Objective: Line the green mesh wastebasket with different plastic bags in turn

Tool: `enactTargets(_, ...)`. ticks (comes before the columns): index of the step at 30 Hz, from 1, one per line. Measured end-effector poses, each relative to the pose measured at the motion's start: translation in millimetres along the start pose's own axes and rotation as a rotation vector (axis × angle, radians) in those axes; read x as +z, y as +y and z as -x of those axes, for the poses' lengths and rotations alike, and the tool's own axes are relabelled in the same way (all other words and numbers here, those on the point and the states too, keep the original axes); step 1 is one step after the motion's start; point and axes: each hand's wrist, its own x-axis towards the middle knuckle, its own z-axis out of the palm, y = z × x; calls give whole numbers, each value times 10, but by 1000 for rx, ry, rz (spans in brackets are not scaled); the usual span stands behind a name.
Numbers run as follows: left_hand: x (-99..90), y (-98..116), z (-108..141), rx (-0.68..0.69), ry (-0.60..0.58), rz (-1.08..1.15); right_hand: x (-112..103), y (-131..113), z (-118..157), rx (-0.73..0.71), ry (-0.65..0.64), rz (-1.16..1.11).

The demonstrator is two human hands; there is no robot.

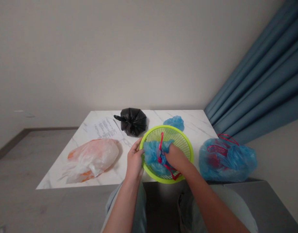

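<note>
Blue plastic bag [152,154] lies crumpled in a green basket [181,142], left hand [134,158] and right hand [176,158] gripping it.

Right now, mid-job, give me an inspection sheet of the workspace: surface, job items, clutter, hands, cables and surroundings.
surface: white marble-patterned table.
job's things: blue plastic bag with red handles, bunched inside a lime-green plastic basket.
hands: left hand at the basket's rim, against the bag; right hand on the bag, inside the basket.
clutter: tied black plastic bag, small blue bag, white-and-orange plastic bag and printed paper sheet on the table; larger red-handled blue bag right of the table.
cables: nothing seen.
surroundings: blue curtain, beige wall, grey floor.
</note>
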Motion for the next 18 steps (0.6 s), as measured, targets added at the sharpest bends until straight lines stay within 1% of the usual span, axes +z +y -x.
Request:
enactTargets(2, -26, -56, -56, 20, 16, -12, -73, -6, -64, 35, 95, 7)
enactTargets(4, -55, -72, -89, 56, 27, -50, -152, -28, -108, 12, 143, -41)
enactTargets(5, -63, -55, -85, 103, 44, -94, -189, -42, -119, -1, 164, -62)
enactTargets(6, -62, -18, -61, 183, 70, -165, -220, -56, -123, -10, 184, -73)
enactTargets(7, -46, 36, -14, 294, 98, -259, -244, -70, -123, -11, 206, -74)
enactTargets(9, 31, 180, 138, 560, 123, -475, -267, -94, -117, -3, 243, -52)
enactTargets(10, 90, 255, 232, 677, 106, -570, -265, -104, -114, 1, 254, -39)
enactTargets(11, 157, 320, 327, 749, 52, -636, -257, -114, -114, 0, 258, -32)
enactTargets(12, 225, 370, 413, 777, -3, -680, -246, -124, -115, -9, 254, -38)
enactTargets(14, 338, 411, 531, 750, -84, -722, -222, -144, -119, -51, 219, -85)
enactTargets(16, 388, 383, 554, 663, -96, -712, -207, -163, -121, -103, 194, -139)
enactTargets(18, 370, 326, 504, 550, -91, -662, -204, -172, -118, -144, 194, -147)
